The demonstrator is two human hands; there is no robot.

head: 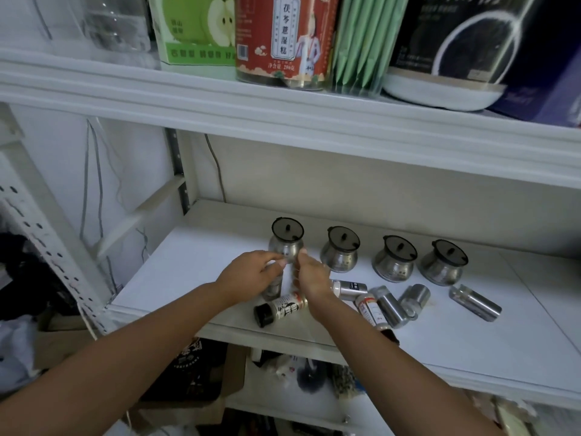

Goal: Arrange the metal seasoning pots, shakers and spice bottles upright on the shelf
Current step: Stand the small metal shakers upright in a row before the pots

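Note:
Three metal seasoning pots and a leftmost pot, all with dark lids, stand upright in a row at the back of the white shelf. In front of the leftmost pot, my left hand and my right hand close from both sides on an upright metal shaker, mostly hidden by the fingers. A black-capped spice bottle lies below my hands. To the right lie a white-capped bottle, a red-labelled bottle and three metal shakers.
The shelf above overhangs and carries a red tin, a green apple box and a dark box. A perforated upright stands at left. Clutter fills the lower shelf.

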